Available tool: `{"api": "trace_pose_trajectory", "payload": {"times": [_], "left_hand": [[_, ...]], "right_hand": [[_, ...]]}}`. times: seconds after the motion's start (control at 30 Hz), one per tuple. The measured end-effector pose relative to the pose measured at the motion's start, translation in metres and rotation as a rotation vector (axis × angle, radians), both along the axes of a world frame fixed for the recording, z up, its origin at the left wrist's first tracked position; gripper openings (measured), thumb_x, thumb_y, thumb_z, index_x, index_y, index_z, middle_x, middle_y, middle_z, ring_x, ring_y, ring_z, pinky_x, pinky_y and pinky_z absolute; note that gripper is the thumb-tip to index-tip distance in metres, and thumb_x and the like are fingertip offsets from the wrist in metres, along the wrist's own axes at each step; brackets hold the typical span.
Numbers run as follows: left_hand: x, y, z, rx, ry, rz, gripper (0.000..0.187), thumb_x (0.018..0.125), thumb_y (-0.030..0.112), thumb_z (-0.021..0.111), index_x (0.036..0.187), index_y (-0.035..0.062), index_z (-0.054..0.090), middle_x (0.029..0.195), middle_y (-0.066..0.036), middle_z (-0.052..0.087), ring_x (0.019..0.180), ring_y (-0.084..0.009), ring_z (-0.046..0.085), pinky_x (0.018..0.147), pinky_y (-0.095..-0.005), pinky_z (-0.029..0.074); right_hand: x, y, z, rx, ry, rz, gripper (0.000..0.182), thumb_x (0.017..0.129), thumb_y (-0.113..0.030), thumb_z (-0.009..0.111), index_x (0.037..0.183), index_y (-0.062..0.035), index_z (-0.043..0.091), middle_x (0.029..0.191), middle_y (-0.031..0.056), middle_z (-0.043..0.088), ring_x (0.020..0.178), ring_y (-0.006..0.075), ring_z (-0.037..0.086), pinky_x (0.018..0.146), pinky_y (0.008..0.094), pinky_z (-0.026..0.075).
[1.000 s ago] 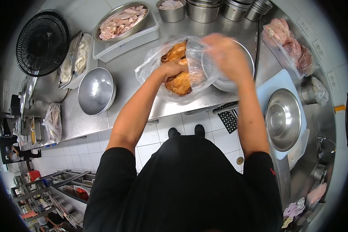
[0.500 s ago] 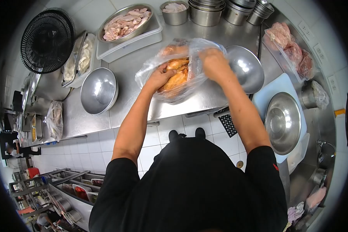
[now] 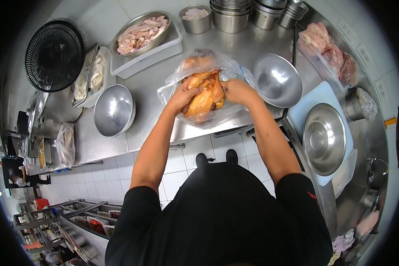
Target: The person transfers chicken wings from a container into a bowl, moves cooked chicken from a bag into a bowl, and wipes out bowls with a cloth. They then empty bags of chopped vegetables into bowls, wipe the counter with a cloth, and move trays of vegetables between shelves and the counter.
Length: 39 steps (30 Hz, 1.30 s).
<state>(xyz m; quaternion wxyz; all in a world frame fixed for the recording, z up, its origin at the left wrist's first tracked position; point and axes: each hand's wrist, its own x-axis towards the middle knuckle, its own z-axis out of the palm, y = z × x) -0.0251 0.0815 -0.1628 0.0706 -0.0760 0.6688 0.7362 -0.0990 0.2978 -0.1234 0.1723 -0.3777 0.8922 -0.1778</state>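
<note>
A browned whole bird, like a roast chicken [image 3: 205, 99], lies in an opened clear plastic bag [image 3: 235, 68] on the steel counter. My left hand [image 3: 182, 97] grips its left side, with the thumb across the top. On the right side, my right hand [image 3: 237, 91] has its fingers closed on the bird's edge near a leg; its fingertips are partly hidden. More browned meat [image 3: 198, 62] shows through the plastic behind the bird.
Steel bowls stand left [image 3: 115, 111] and right [image 3: 276, 80] of the bag. Behind are a bowl of raw meat pieces [image 3: 142, 35] on a plastic tub [image 3: 148, 57] and stacked steel containers [image 3: 231, 20]. A blue board [image 3: 299, 113] carries another bowl [image 3: 324, 139].
My right hand has moved from the bag's right edge down and left onto the bird. The plastic is drawn back, and more of the bird shows.
</note>
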Motion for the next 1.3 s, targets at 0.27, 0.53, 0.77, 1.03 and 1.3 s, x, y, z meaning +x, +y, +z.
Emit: {"api": "trace_pose_trajectory", "payload": {"times": [0.27,0.53,0.77,1.03,1.3], "left_hand": [[0.002,0.030,0.113,-0.174,0.602,0.014,0.046,0.082,0.003,0.065,0.125,0.0037,0.050,0.122,-0.009,0.057,0.113,-0.0176,0.053,0.098,-0.0305,0.042],[-0.128,0.191,0.114,-0.289,0.802,0.007,0.049,0.082,0.023,0.069,0.126,0.0112,0.050,0.108,-0.015,0.065,0.098,-0.0252,0.064,0.086,-0.0337,0.049],[-0.135,0.237,0.034,-0.675,0.424,0.017,0.048,0.087,0.024,0.062,0.130,0.0074,0.048,0.115,-0.020,0.061,0.107,-0.0321,0.059,0.091,-0.0367,0.047],[-0.010,0.101,0.083,-0.998,0.582,0.034,0.021,0.080,0.007,0.054,0.096,0.0016,0.064,0.096,-0.016,0.062,0.092,-0.0334,0.059,0.085,-0.0415,0.048],[-0.066,-0.019,0.074,-1.302,0.691,0.262,0.037,0.080,0.006,0.054,0.117,0.0013,0.061,0.106,-0.022,0.064,0.097,-0.0356,0.061,0.090,-0.0385,0.047]], "right_hand": [[0.064,0.041,0.098,-0.746,0.060,-0.062,0.076,0.085,-0.027,0.066,0.144,-0.0017,0.027,0.124,0.0215,0.054,0.116,0.0250,0.054,0.098,0.0327,0.042],[-0.031,0.154,0.111,-0.882,-0.093,-0.546,0.080,0.073,-0.023,0.070,0.142,-0.0088,0.032,0.118,0.0113,0.058,0.087,0.0192,0.064,0.053,0.0277,0.054],[-0.077,0.172,0.014,-0.647,-0.337,-0.770,0.063,0.073,-0.022,0.062,0.132,-0.0080,0.042,0.099,0.0105,0.063,0.078,0.0220,0.065,0.043,0.0324,0.053],[-0.086,0.158,-0.006,-0.516,-0.061,-0.859,0.044,0.081,-0.023,0.059,0.123,-0.0084,0.054,0.105,0.0162,0.064,0.086,0.0285,0.065,0.069,0.0396,0.054],[0.026,-0.010,0.038,-0.319,0.034,0.221,0.031,0.086,-0.021,0.056,0.114,-0.0107,0.064,0.099,0.0207,0.066,0.093,0.0347,0.063,0.088,0.0414,0.048]]}}
